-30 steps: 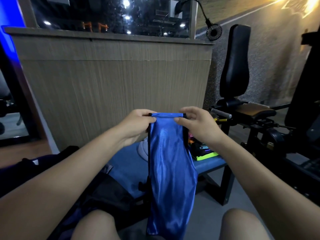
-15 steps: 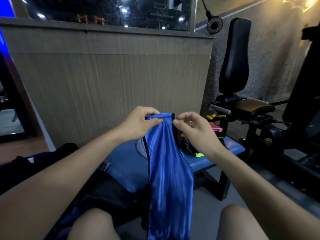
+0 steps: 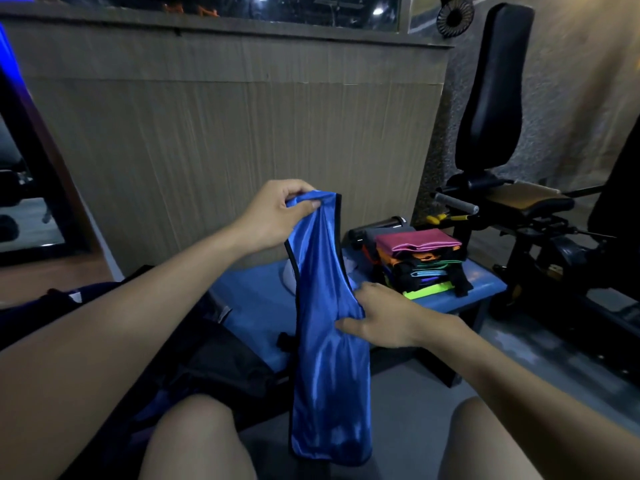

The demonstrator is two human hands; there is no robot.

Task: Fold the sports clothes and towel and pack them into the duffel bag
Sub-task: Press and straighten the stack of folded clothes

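A shiny blue sports garment (image 3: 325, 358) with black trim hangs lengthwise in front of me, folded narrow. My left hand (image 3: 280, 216) pinches its top edge and holds it up. My right hand (image 3: 381, 320) sits lower, at the garment's middle on its right side, thumb in front and fingers going behind the cloth. A dark duffel bag (image 3: 207, 358) lies at the lower left, partly under my left arm. A stack of folded clothes (image 3: 422, 261) with a pink piece on top sits on the blue bench (image 3: 256, 299).
A wood-panelled counter wall (image 3: 242, 140) stands close behind the bench. An exercise machine with a black padded seat back (image 3: 491, 98) fills the right side. A small fan (image 3: 455, 12) hangs at the top right. My knees (image 3: 194, 441) show at the bottom.
My right hand let go of the garment's top edge and moved down to its middle. My left hand now holds the top alone. The view tilted down.
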